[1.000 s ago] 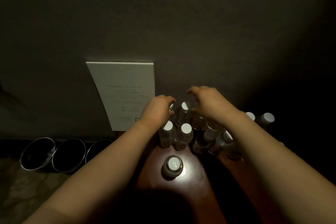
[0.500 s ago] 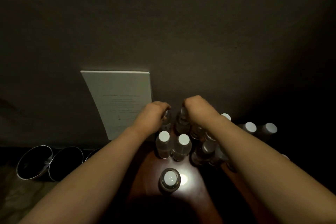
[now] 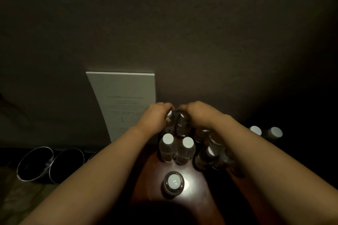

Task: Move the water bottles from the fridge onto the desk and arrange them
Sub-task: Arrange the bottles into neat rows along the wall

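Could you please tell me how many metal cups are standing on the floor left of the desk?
3 show: the leftmost cup, the middle cup touching it, and a third cup of which only a sliver shows beside the left forearm. More may be hidden behind that arm.

dim hotel room: notice card point(image 3: 126, 104), cups point(image 3: 34, 164)

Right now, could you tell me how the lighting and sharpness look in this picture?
Head view: dim overall; one bright glare spot on the wooden desk beside the nearest bottle; the right side falls into near-black shadow; wide-angle distortion bends the edges; both hands look slightly soft.
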`<action>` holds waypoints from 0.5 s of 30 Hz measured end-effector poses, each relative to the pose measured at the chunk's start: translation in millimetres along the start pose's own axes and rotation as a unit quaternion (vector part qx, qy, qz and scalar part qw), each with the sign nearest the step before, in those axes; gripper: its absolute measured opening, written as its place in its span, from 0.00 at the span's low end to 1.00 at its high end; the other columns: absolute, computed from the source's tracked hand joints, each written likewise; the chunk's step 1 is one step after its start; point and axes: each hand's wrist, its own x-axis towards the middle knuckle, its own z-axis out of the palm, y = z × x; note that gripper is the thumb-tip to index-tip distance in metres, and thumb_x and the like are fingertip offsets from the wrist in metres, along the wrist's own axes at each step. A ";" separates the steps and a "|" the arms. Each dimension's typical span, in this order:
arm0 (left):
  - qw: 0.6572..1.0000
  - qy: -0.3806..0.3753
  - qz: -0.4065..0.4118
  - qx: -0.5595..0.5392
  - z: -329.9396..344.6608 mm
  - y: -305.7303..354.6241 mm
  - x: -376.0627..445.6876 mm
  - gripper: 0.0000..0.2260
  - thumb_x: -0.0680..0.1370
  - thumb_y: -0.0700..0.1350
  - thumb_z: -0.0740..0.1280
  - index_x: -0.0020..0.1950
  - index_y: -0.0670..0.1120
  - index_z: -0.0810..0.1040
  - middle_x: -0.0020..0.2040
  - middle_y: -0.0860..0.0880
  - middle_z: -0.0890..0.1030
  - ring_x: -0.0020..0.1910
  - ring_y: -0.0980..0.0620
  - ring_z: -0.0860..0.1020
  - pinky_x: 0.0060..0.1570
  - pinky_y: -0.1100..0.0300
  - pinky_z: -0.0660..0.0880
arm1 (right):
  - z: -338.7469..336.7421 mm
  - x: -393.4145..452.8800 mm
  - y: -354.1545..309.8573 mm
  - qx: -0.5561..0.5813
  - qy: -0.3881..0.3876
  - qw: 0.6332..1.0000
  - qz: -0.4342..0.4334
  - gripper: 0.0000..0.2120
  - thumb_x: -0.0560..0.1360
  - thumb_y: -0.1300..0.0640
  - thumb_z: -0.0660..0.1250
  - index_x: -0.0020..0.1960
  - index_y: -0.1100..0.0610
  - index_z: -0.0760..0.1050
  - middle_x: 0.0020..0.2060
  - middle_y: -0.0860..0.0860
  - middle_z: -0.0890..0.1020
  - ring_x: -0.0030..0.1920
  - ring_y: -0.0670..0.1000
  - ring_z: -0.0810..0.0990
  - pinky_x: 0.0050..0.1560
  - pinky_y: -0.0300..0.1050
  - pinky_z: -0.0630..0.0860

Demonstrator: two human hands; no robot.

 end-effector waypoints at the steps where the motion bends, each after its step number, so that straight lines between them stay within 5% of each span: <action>1: 1.000 -0.003 -0.001 0.001 -0.2 0.1 0.1 0.19 0.75 0.40 0.73 0.66 0.48 0.77 0.61 0.44 0.80 0.59 0.44 0.78 0.57 0.55 0.74 | -1.9 -0.4 0.3 -0.001 -0.005 1.000 -0.010 0.20 0.73 0.56 0.68 0.65 0.47 0.73 0.52 0.52 0.81 0.50 0.55 0.80 0.48 0.49 0.77; 15: 1.000 -0.007 0.000 -0.016 -0.8 -2.6 -0.7 0.19 0.75 0.40 0.73 0.66 0.48 0.76 0.61 0.44 0.79 0.60 0.44 0.77 0.56 0.56 0.73 | -1.0 8.0 -5.5 -0.039 0.045 0.998 0.006 0.16 0.72 0.50 0.72 0.57 0.55 0.75 0.47 0.55 0.80 0.45 0.55 0.79 0.41 0.45 0.71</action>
